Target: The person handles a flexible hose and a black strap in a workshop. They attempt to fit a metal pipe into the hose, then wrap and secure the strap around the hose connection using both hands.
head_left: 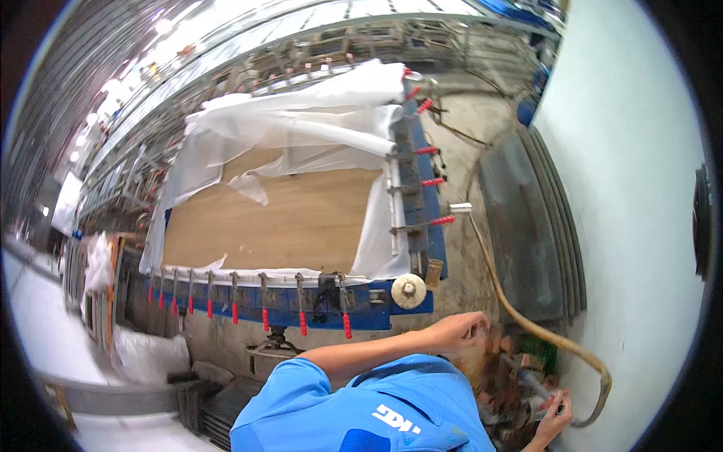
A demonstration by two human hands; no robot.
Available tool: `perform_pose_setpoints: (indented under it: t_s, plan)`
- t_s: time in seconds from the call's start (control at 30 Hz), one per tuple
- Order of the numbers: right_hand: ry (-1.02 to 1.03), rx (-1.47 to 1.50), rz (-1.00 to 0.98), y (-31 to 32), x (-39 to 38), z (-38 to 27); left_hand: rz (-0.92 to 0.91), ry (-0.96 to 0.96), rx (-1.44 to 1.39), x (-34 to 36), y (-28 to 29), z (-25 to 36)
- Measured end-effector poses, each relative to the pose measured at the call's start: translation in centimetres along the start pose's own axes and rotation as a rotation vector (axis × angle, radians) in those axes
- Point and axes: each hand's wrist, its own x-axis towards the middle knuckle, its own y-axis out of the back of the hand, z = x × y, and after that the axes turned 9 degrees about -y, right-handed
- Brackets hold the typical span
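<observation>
My left hand point(459, 331) is out to the right in front of my body, beside the hose, with fingers curled; whether anything is in them I cannot make out. Lower right, my right hand point(551, 414) grips the end of a grey tube-like tool point(531, 377), blurred among clutter. A tan hose point(557, 346) loops down past that hand. Ahead stands a blue frame table point(410, 301) with red-handled clamps point(346, 324), white plastic sheeting point(316, 128) and a brown panel point(263, 218). A round white spool-like object point(409, 291) sits at its near right corner.
Dark stacked sheets point(527, 226) lean beside a pale wall point(633, 151) at the right. Metal racks point(128, 181) run along the left and back. A crumpled plastic bundle point(151, 358) lies at the lower left, near more dark sheets point(226, 407).
</observation>
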Motion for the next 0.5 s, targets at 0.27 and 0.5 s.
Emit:
perform_pose_setpoints:
  t_s: [0.27, 0.5]
  plan:
    - [0.555, 0.184, -0.037, -5.4, 8.1, -9.4, 0.275, 0.13, 0.051, -5.7, -0.8, -2.2]
    - [0.597, 0.244, -0.299, -6.1, 9.6, -14.6, 0.463, 0.159, -0.023, -6.1, -3.1, -1.4]
